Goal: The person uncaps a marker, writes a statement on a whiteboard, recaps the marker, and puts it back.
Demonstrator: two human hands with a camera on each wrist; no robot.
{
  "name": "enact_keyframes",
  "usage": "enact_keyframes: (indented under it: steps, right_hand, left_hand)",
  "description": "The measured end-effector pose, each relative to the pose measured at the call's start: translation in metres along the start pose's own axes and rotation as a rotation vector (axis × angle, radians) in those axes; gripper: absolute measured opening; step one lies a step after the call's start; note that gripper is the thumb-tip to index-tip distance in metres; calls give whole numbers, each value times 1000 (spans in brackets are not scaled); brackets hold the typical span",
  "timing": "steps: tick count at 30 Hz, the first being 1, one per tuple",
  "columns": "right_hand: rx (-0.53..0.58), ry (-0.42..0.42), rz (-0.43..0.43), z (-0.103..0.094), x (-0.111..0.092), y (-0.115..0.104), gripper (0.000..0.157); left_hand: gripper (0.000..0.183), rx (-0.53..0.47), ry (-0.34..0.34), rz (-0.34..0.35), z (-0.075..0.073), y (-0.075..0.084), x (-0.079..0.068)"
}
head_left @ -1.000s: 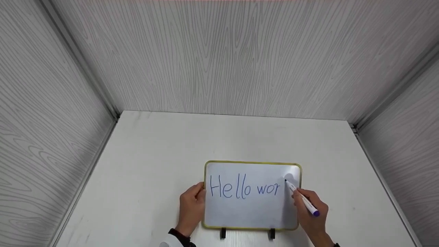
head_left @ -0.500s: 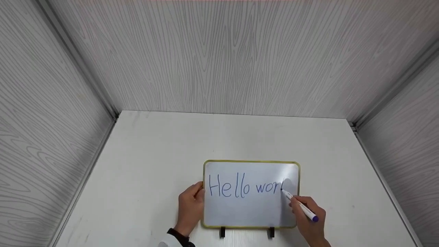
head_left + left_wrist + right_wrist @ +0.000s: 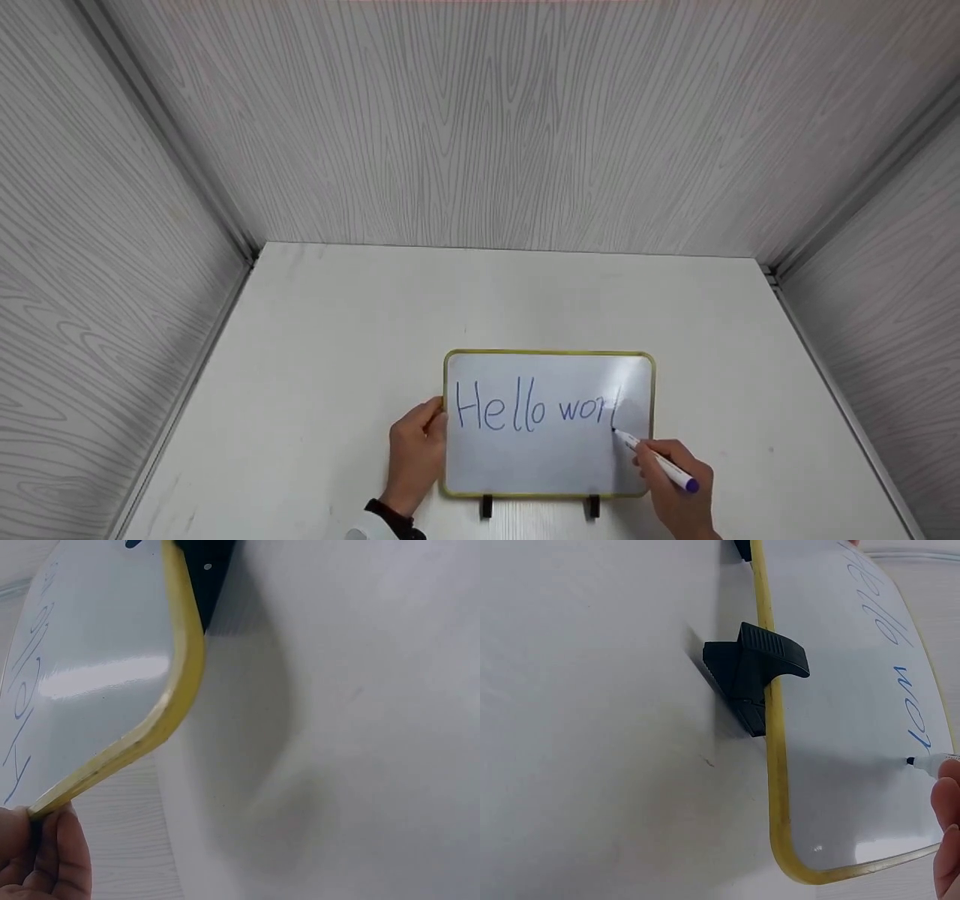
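Observation:
A small whiteboard [image 3: 540, 465] with a yellow frame stands on the table, bearing "Hello worl" in blue handwriting. My left hand [image 3: 417, 450] pinches its left edge between thumb and fingers, as the left wrist view also shows at the frame [image 3: 112, 761]. In my right hand [image 3: 679, 480] is a white marker [image 3: 666, 466] with a purple-blue end. Its dark tip touches the board at the foot of the last letter, an "l". The right wrist view shows the marker's nib [image 3: 910, 761] against the board and only part of the gripping fingers [image 3: 948, 802].
Two black clip feet, the left one [image 3: 487, 507] and the right one [image 3: 594, 507], hold the board's lower edge. A white table [image 3: 322, 337] surrounds it. Grey wood-grain panels wall the back [image 3: 480, 127] and both sides.
The marker tip has moved down the board from beside the top of the "r", leaving a tall stroke that forms the "l". My left hand keeps its hold on the board's edge.

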State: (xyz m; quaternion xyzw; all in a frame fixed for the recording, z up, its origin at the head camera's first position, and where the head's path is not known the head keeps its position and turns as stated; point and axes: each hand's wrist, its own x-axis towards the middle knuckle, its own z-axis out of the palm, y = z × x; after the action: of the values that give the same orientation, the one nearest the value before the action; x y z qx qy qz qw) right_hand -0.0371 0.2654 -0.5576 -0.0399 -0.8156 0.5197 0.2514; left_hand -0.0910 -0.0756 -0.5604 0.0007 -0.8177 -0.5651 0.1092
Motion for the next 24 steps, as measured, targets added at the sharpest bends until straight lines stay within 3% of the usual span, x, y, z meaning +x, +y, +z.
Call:
enact_keyframes:
  steps: [4, 10, 15, 24]
  right_hand:
    - [21, 4, -39, 0, 1, -1, 23]
    - [-23, 8, -17, -2, 3, -5, 19]
    - [-37, 61, -47, -5, 5, -7, 16]
    - [-3, 94, -109, -9, 12, 3, 18]
  left_hand:
    - [29, 8, -14, -18, 0, -1, 1]
    - [29, -9, -19, -37, 0, 0, 1]
    - [30, -9, -21, -54, 0, -1, 1]
    - [31, -2, -24, -81, 1, 1, 1]
